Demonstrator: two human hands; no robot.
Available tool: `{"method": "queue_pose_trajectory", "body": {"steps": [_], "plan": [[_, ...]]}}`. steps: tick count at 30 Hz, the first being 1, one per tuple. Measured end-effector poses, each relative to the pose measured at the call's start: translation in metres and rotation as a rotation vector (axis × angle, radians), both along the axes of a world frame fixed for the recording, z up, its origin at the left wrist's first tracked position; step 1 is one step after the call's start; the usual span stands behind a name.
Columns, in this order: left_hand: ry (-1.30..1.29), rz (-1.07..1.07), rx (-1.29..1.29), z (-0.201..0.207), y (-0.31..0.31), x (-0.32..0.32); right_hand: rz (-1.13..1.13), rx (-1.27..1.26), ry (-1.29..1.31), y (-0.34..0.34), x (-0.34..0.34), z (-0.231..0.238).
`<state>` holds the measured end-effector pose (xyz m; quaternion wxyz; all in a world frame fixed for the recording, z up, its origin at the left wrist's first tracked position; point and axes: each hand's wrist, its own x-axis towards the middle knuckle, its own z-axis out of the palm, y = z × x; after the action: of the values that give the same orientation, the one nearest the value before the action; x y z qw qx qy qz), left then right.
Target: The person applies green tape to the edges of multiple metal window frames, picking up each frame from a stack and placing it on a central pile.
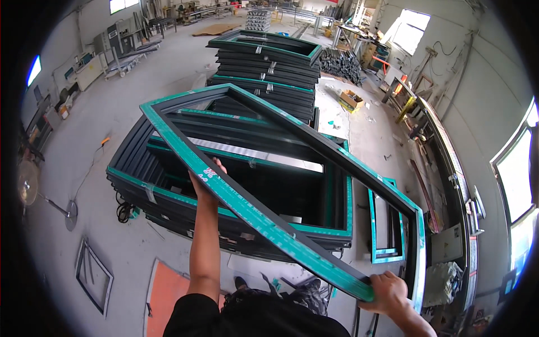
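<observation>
One broad grey floor (140, 84) runs through the workshop, below pale walls (494, 73) with bright windows (411, 32). On it stand two piles of dark frames faced in green: a near stack (126, 147) before the person and a far stack (264, 63) behind it. The held frame (252, 212), also dark with green film, slants above the near stack, its lower right end reaching past that pile; whether they touch cannot be told. An orange board (168, 289) lies by the person's feet, a smaller green frame (373, 224) stands out to the right, and a cardboard box (351, 100) sits farther back.

The right hand (387, 293) is closed around the held frame near its lower right corner. The left hand (202, 188) supports the near bar from below, fingertips showing on the inner side; how tightly it curls cannot be told. Beside it, short pink handwriting (208, 172) marks the green film, and fine pale print runs along the bar, too small to read.
</observation>
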<state>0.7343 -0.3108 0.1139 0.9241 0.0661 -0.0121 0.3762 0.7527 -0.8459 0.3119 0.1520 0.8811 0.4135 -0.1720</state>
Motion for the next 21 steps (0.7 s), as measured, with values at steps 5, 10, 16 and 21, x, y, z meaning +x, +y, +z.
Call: {"method": "queue_pose_trajectory", "body": {"steps": [5, 10, 16, 21], "plan": [[0.572, 0.111, -0.088, -0.033, 0.045, -0.043, -0.034, 0.179, -0.06, 0.085, -0.034, -0.066], [0.663, 0.128, -0.074, -0.036, 0.057, -0.091, -0.011, 0.172, -0.145, 0.158, -0.026, -0.119], [0.801, 0.133, 0.069, -0.039, 0.036, -0.171, 0.053, 0.291, -0.248, 0.189, 0.005, -0.158], [0.915, 0.186, 0.088, -0.032, 0.004, -0.18, 0.151, 0.166, -0.154, 0.192, 0.024, -0.148]]}}
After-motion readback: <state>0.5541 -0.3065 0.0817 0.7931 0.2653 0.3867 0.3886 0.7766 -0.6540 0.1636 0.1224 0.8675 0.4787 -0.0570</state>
